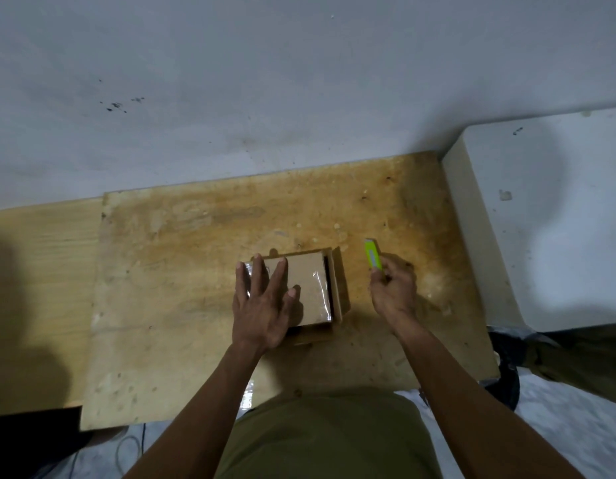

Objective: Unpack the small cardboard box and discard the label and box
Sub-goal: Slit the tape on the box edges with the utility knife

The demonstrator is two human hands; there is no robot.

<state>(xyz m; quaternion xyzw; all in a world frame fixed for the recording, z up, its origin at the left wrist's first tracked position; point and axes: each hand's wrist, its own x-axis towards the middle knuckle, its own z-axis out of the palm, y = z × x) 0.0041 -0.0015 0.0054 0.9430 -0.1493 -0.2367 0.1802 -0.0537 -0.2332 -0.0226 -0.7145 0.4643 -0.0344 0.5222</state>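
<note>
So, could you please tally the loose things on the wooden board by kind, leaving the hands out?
Box: 1, cardboard with clear tape, under the left hand
Cutter: 1, yellow-green, gripped by the right hand
Total: 2

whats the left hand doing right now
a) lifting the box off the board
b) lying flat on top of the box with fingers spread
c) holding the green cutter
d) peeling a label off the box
b: the left hand lies flat with straight, spread fingers on top of the small cardboard box, which sits on the wooden board, while the right hand grips the green cutter beside the box.
</note>
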